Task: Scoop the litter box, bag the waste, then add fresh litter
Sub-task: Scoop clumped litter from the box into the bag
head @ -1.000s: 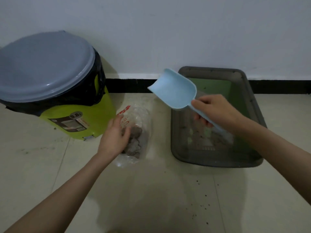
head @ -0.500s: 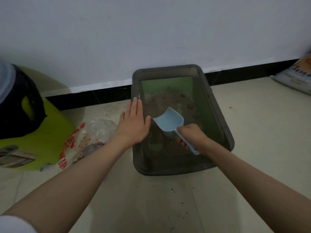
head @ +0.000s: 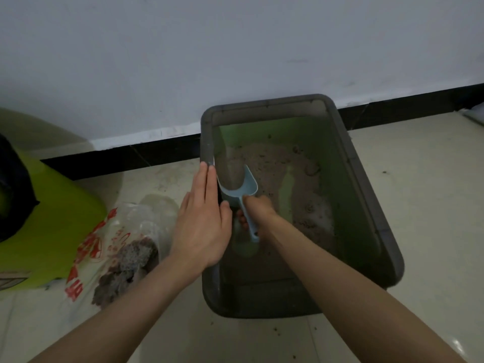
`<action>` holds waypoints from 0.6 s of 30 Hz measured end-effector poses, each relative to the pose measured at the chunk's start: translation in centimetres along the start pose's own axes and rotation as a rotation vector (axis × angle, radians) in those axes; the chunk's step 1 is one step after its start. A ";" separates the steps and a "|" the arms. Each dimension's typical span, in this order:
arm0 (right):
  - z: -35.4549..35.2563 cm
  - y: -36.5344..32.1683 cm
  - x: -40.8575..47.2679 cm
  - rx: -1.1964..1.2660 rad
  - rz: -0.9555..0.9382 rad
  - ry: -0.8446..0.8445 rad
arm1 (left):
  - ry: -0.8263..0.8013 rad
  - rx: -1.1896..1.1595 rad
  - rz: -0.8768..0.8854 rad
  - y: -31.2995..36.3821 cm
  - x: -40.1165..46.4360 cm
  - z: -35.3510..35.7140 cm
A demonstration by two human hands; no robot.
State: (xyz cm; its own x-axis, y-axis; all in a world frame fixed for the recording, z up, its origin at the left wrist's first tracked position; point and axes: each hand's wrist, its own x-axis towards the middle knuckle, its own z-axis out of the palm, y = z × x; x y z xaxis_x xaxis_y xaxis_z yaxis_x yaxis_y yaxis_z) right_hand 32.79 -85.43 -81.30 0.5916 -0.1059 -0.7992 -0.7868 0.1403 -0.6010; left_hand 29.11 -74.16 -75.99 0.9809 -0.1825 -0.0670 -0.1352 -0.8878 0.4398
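the right hand (head: 258, 209) grips the handle of the blue scoop (head: 242, 191) inside the litter box (head: 366, 179), against its left wall; the left hand (head: 203, 221) lies flat, fingers straight, on the box's left rim; the waste bag (head: 117, 247) lies left of the box

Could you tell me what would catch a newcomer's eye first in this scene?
First, the grey litter box against the wall, where the right hand grips a pale blue scoop down inside it while the left hand rests flat on its left rim. Next, the clear bag of scooped clumps on the floor beside it.
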 end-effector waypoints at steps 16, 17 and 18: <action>0.4 2.1 4.7 -0.070 -0.294 0.252 | -0.012 -0.013 -0.009 0.0 -0.3 0.2; 0.3 2.0 4.6 -0.048 -0.304 0.250 | -0.012 -0.010 -0.008 -0.1 -0.2 0.2; 0.1 1.9 4.5 -0.035 -0.313 0.246 | -0.013 -0.007 -0.010 0.0 -0.2 0.2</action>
State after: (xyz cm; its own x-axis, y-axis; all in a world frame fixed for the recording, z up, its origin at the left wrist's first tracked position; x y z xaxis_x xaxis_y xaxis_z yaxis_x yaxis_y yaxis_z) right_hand 34.00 -85.53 -86.09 0.7474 -0.3719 -0.5505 -0.5828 0.0309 -0.8121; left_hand 28.86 -74.16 -76.19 0.9803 -0.1792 -0.0833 -0.1243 -0.8867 0.4452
